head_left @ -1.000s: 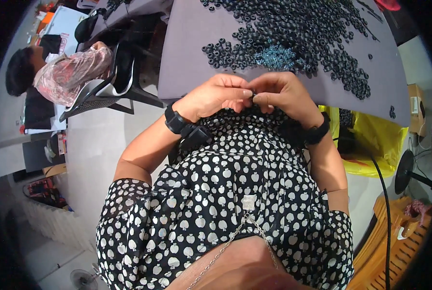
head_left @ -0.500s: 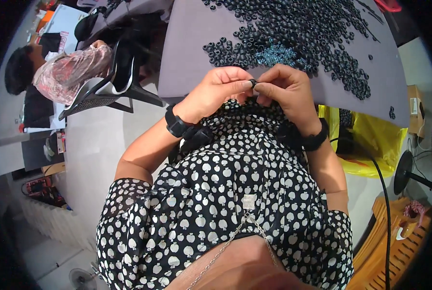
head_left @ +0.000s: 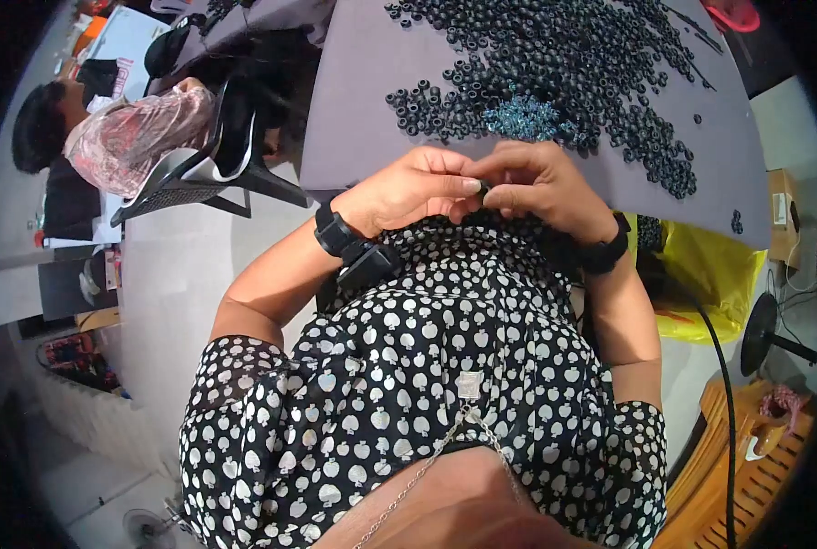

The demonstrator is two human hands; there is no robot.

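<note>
One dark piece (head_left: pixel 484 187) in hand, many black beads (head_left: pixel 555 55) loose on the table (head_left: pixel 349 119).
At the table's near edge, left hand (head_left: pixel 418 192) and right hand (head_left: pixel 550 188) pinch the piece, mostly hidden; how finished it is, I cannot tell. Blue beads (head_left: pixel 523 114) lie toward that edge; open surface runs along the table's left, a yellow bag (head_left: pixel 720 274) below its right.

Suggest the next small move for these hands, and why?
Perhaps turn the small dark piece slightly into view: the left hand and right hand meet closely at it, hiding most of it, so its exact position is hard to judge.
</note>
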